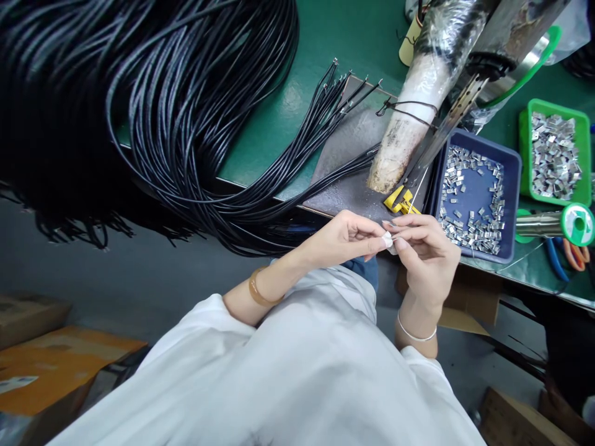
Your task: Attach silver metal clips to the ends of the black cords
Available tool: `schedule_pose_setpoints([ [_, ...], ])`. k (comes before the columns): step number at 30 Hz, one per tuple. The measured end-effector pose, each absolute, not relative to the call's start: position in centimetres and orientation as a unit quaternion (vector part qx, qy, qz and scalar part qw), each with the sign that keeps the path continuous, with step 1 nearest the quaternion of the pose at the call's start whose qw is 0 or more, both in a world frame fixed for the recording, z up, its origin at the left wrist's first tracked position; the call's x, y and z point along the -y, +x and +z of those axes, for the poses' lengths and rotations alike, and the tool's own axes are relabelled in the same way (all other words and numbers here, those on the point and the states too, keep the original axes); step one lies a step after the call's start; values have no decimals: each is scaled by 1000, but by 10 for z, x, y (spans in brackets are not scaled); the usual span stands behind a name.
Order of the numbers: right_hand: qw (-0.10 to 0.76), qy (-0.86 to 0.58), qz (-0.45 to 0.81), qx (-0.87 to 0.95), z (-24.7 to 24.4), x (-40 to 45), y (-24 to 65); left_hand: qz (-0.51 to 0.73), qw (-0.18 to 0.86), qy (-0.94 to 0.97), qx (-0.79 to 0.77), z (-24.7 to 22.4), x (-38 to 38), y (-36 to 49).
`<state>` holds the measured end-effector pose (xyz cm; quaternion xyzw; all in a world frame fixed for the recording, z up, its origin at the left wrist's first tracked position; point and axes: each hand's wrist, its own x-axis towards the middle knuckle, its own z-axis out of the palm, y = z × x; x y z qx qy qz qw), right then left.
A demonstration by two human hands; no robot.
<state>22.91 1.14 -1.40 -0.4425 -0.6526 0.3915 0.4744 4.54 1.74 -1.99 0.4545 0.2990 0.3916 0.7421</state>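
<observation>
My left hand (353, 238) and my right hand (425, 254) meet in front of my body, just past the table's near edge. Their fingertips pinch together around a small white piece (387, 240), soft-looking like tissue or tape; its exact kind cannot be made out. Just beyond the fingers lies a yellow clip-like part (402, 201) beneath a metal rod (446, 136). Right of my right hand is a dark blue tray (511, 204) with many small silvery metal connector shells. Black cables (288, 186) run across the table edge to the left of my hands.
A large heap of black cables (186, 74) hangs over the left edge. A plastic-wrapped tube (425, 87) slants down over a grey board (344, 167). At right are a green bin (525, 155) of metal parts, a solder spool (579, 224) and pliers (558, 260). Cardboard boxes (69, 365) stand below.
</observation>
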Motion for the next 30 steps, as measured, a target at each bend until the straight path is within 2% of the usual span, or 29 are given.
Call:
schedule_pose_setpoints([
  [4,488,-418,449,621,-23,-17,227,444,708,447,-319,-27,-16,48],
  [10,572,-475,228,629,-13,-11,217,487,678,391,-388,-17,-17,49],
  [19,531,-409,89,737,-17,-3,216,489,676,391,-389,-17,-18,54],
  [25,543,-439,72,713,-17,-5,217,497,659,382,-415,-13,-21,56],
  [30,515,-409,64,751,-17,-1,216,512,662,381,-393,-15,-22,56],
])
